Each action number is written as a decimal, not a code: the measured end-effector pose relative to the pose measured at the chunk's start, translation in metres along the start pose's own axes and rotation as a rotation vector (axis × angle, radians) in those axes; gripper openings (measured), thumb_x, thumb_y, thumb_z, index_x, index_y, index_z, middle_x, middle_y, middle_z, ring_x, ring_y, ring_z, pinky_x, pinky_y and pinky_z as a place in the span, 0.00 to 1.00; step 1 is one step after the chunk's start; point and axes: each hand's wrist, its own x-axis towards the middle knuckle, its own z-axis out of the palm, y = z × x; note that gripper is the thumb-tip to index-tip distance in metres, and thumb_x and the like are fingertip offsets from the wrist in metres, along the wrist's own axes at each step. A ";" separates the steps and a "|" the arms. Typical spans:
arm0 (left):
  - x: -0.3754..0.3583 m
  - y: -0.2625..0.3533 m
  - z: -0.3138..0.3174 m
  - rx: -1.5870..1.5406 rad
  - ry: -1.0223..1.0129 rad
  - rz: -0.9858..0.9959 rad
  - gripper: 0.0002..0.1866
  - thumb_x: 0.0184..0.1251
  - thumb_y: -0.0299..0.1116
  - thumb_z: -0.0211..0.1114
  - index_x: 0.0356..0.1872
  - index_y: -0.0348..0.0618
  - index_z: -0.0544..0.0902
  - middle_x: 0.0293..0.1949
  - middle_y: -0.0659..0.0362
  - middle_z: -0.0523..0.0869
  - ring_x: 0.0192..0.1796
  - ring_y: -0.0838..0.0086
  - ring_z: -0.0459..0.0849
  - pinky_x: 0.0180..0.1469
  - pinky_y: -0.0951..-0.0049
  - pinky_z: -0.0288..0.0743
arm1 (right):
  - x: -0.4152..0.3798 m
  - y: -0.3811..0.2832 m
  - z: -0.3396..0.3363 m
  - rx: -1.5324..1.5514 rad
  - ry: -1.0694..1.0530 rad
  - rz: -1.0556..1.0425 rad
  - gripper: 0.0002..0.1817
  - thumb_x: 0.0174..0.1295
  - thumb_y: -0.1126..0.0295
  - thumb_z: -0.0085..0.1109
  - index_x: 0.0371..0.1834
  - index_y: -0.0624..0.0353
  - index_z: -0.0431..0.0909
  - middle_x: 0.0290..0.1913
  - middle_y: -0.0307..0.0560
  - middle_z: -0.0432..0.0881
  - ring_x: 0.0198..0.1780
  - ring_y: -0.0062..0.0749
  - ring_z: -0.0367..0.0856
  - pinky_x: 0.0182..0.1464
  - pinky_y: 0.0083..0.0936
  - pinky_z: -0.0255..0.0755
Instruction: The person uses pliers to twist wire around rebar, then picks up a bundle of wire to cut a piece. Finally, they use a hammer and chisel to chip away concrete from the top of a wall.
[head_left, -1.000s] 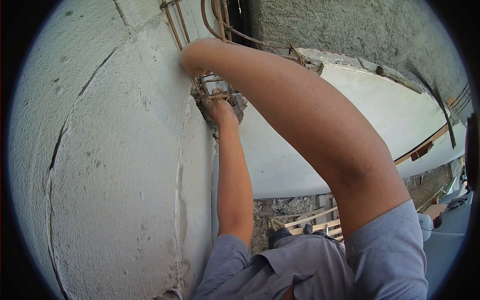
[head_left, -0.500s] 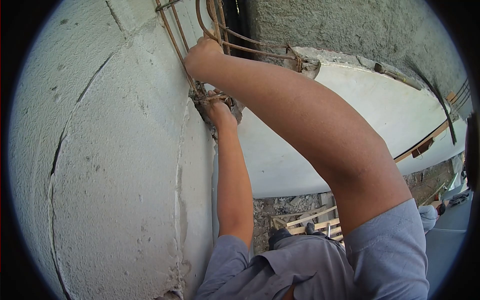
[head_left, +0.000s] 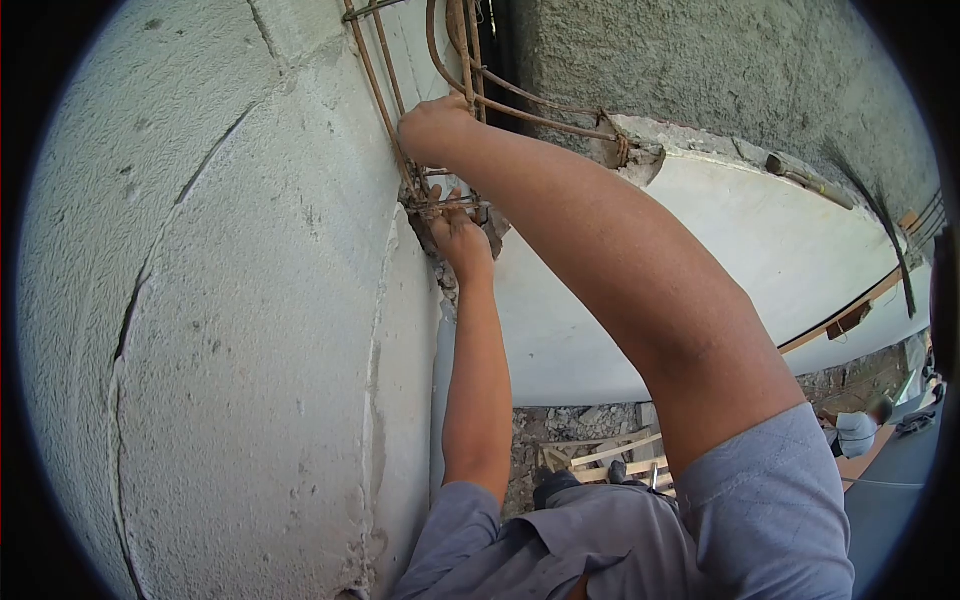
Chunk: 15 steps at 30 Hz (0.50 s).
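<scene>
Rusty steel reinforcing bars run down from the top of the view, along a rough concrete wall. My right hand is closed among these bars, its back toward me; whatever its fingers hold is hidden. Just below, my left hand reaches up to a short crosswise rebar piece where the bars enter broken concrete. Its fingers are bent around that piece, their tips partly behind it. Curved bars extend right from beside my right hand to a broken concrete end.
The concrete wall with a long crack fills the left. A smooth white curved surface lies right, with a wooden-handled tool on its top edge. Far below are wooden strips, rubble and another person.
The view has shifted, so the bars and both hands appear farther right and lower. My left hand's fingers show more clearly at the crosswise bar. The person below has come further into view.
</scene>
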 end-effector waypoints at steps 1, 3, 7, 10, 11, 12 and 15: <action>-0.001 0.000 0.000 -0.023 0.001 0.001 0.20 0.80 0.30 0.46 0.69 0.42 0.64 0.61 0.53 0.76 0.57 0.70 0.76 0.57 0.73 0.70 | -0.001 0.001 -0.002 0.001 -0.015 -0.014 0.17 0.59 0.73 0.59 0.52 0.60 0.84 0.55 0.55 0.84 0.55 0.50 0.83 0.50 0.62 0.70; -0.002 0.002 0.002 -0.070 0.001 0.005 0.21 0.79 0.28 0.45 0.70 0.41 0.64 0.61 0.53 0.76 0.53 0.72 0.77 0.53 0.77 0.70 | -0.002 0.001 -0.005 0.025 -0.041 -0.014 0.16 0.59 0.75 0.59 0.51 0.60 0.84 0.54 0.55 0.84 0.55 0.51 0.83 0.50 0.61 0.71; -0.004 0.006 0.006 -0.177 0.013 0.028 0.22 0.77 0.27 0.46 0.70 0.41 0.66 0.63 0.55 0.76 0.43 0.79 0.73 0.46 0.79 0.70 | -0.001 0.003 -0.004 0.102 -0.043 -0.014 0.17 0.56 0.76 0.62 0.50 0.61 0.84 0.52 0.55 0.85 0.55 0.53 0.83 0.50 0.58 0.73; -0.007 0.012 0.010 -0.283 0.027 -0.004 0.22 0.76 0.26 0.48 0.70 0.42 0.68 0.63 0.57 0.77 0.38 0.81 0.70 0.43 0.79 0.69 | 0.002 0.001 -0.006 0.132 -0.082 0.066 0.17 0.54 0.75 0.65 0.49 0.61 0.85 0.52 0.55 0.85 0.55 0.53 0.83 0.50 0.57 0.73; -0.007 0.014 0.011 -0.325 0.026 -0.030 0.22 0.76 0.26 0.48 0.70 0.43 0.68 0.63 0.57 0.77 0.38 0.81 0.69 0.43 0.79 0.68 | 0.002 0.001 -0.006 0.116 -0.088 0.072 0.17 0.54 0.75 0.65 0.49 0.61 0.85 0.51 0.54 0.85 0.55 0.52 0.84 0.51 0.57 0.72; -0.008 0.018 0.012 -0.368 0.026 -0.057 0.23 0.76 0.26 0.49 0.70 0.43 0.68 0.63 0.57 0.77 0.37 0.81 0.69 0.43 0.79 0.68 | 0.005 0.001 -0.006 0.099 -0.094 0.077 0.17 0.54 0.75 0.66 0.49 0.61 0.85 0.51 0.54 0.85 0.55 0.51 0.84 0.52 0.57 0.72; -0.014 0.027 0.013 -0.341 0.076 -0.109 0.22 0.76 0.30 0.49 0.70 0.45 0.68 0.63 0.58 0.78 0.40 0.81 0.71 0.45 0.79 0.67 | 0.009 0.002 0.000 0.101 -0.047 0.077 0.18 0.53 0.75 0.66 0.49 0.60 0.85 0.51 0.51 0.86 0.54 0.49 0.84 0.53 0.56 0.72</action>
